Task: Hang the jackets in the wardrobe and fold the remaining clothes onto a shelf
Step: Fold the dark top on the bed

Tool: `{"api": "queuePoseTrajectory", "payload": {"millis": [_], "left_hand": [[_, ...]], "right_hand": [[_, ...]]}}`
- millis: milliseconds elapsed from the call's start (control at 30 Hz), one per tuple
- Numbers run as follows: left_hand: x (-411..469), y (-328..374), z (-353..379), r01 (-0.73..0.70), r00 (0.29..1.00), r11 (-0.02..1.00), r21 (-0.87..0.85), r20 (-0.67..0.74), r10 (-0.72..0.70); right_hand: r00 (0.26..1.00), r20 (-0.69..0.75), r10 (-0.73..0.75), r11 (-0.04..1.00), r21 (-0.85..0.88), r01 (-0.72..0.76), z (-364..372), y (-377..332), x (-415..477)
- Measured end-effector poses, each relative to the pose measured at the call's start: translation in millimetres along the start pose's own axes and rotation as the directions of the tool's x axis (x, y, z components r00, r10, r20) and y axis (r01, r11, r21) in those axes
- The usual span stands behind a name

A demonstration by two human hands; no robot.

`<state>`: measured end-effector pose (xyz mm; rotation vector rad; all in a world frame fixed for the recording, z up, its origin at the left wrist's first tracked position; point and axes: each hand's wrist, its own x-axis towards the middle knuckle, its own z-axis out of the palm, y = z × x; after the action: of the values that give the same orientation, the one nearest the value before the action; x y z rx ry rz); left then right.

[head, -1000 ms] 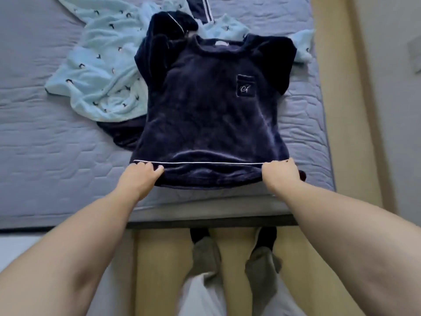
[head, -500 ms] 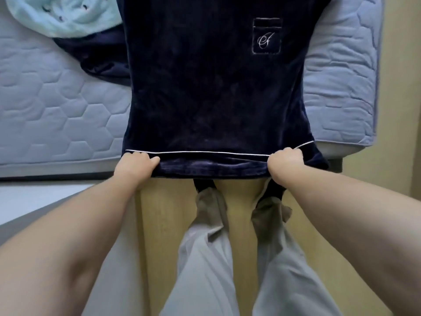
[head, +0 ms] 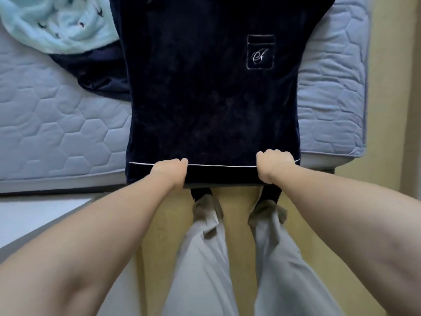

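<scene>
top laid flat on bed, hem over its near edge | hem gripped by left hand and right hand, 2 hands held apart, likely for smoothing before folding

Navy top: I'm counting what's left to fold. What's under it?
A second dark garment pokes out from under the navy top's left edge, on the mattress. How far it reaches underneath, or anything else there, is covered.

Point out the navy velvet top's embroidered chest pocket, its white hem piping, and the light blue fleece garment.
Embroidered chest pocket (head: 260, 52): head view, on the stitched monogram.
White hem piping (head: 223, 166): head view, its middle stretch.
Light blue fleece garment (head: 57, 26): head view, on its crumpled middle.
</scene>
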<state>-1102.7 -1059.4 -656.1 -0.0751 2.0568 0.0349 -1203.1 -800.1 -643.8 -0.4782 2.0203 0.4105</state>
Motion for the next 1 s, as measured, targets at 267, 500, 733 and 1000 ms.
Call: {"api": "queuePoseTrajectory", "payload": {"millis": [267, 500, 733, 1000], "left_hand": [[-26.5, 52.9, -128.5, -0.045, 0.997, 0.969, -0.244, -0.070, 0.029], [73.2, 134.4, -242.7, -0.151, 0.973, 0.844, -0.515, -0.229, 0.034], [237.5, 248.7, -312.6, 0.075, 0.962, 0.788, -0.611, -0.162, -0.218], [229.2, 275.6, -301.9, 0.140, 0.913, 0.662, -0.737, -0.163, -0.374]], "right_hand": [[0.980, -0.092, 0.178, 0.954, 0.259, -0.149, -131.2, 76.1, -19.3], [0.941, -0.048, 0.335, 0.797, 0.546, -0.256, -196.3, 192.2, 92.0], [0.919, -0.390, 0.067, 0.802, 0.569, 0.183, -232.5, 271.3, 221.6], [0.911, -0.406, -0.066, 0.907, 0.357, 0.225, -266.3, 329.1, 216.2]]}}
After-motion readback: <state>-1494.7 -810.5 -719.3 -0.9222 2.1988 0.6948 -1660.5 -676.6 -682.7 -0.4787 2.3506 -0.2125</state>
